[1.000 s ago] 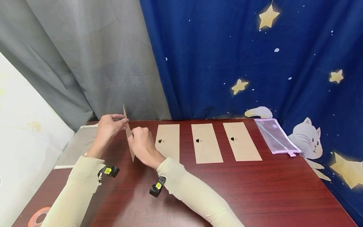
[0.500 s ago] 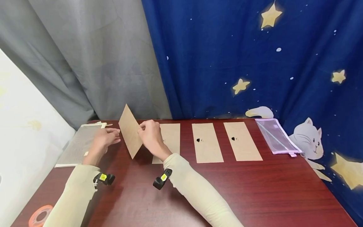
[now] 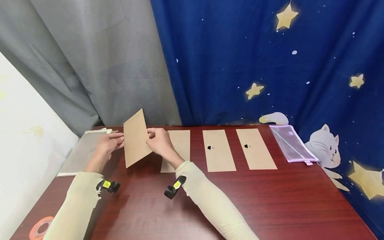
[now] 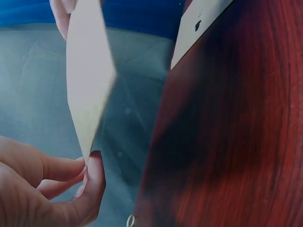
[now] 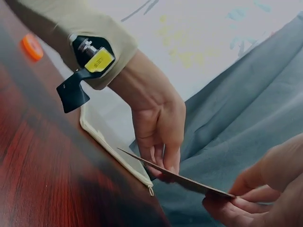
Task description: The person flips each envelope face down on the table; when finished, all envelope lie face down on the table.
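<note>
1. While both hands keep a card [image 3: 137,138] lifted over the left, far part of the table [image 3: 195,203], the head view shows the left hand [image 3: 108,144] at its left edge and the right hand [image 3: 161,141] pinching its right edge. Its plain broad face is turned toward the person; its long axis runs roughly up and down, the exact lean being hard to tell. Other cards [image 3: 220,160] lie flat to the right, long axes near to far.

2. From the left wrist, the left fingertips pinch the card's edge, and its face looks narrow, seen obliquely. I judge that light, even pressure would serve best, so the paper does not crease.

3. From the right wrist, the card is almost edge-on, between both pinches. Pulling them against each other could bow it, I think; moving both together should keep it flat.
</note>
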A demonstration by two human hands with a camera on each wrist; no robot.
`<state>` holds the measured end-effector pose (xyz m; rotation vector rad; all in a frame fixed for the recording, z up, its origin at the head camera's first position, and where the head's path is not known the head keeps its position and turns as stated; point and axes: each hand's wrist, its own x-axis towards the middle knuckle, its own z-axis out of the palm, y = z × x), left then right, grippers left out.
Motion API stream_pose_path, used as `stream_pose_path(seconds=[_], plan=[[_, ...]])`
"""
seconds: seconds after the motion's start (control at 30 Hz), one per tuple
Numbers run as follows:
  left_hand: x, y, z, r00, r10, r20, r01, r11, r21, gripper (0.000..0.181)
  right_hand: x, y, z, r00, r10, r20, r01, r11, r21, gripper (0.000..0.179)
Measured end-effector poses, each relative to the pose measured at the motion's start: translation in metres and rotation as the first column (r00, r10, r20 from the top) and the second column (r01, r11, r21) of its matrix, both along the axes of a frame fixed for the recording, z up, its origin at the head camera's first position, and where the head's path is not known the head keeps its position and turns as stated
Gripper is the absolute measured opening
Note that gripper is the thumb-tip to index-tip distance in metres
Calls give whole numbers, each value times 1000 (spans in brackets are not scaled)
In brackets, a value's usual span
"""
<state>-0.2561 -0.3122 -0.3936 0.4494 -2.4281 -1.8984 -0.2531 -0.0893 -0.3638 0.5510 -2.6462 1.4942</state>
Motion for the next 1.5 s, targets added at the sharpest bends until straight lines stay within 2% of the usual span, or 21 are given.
stream_pose_path(seconds=[0.1,0.23,0.37,0.5,0.6,0.73,0.8,0.9,1.0,1.1,1.27,1.43,1.5], plan=[[1,-2,4,999,36,-21,-36,999,-3,46,-3,3,-3,996,44,82,-42,999,-29,52],[3,-4,10,997,66,-39,-69,995,-75,42,-7,5,-8,976,97,195,-68,986,-151,55],[6,-4,14,996,64,-62,-72,988,-137,39,-9,4,-15,967,113,229,-50,962,-267,47],[9,-6,16,994,68,-91,-84,979,-183,37,-13,2,-24,969,81,235,12,929,-370,36],[10,-6,16,990,83,-118,-103,979,-175,38,-17,2,-30,960,73,270,55,897,-438,32],[10,-6,13,985,107,-133,-115,992,-60,43,-21,2,-36,946,61,320,101,879,-466,28],[9,-7,10,985,120,-123,-120,993,5,44,-23,0,-39,943,42,331,119,885,-450,25],[8,-9,2,987,139,-81,-135,989,56,38,-24,-3,-44,949,-12,315,136,917,-375,19],[5,-9,-7,988,152,-40,-150,988,41,33,-24,-6,-50,961,-68,268,140,956,-259,14],[2,-8,-16,990,138,-17,-138,990,8,36,-23,-8,-56,966,-116,230,156,974,-163,12],[-4,-8,-28,996,92,-17,-93,992,-81,38,-22,-13,-65,974,-154,164,161,987,-27,15],[-8,-7,-36,996,83,-21,-85,987,-133,32,-23,-16,-70,983,-157,93,145,981,131,20],[-10,-6,-37,997,79,-26,-82,982,-172,29,-23,-16,-71,987,-142,69,128,974,185,31]])
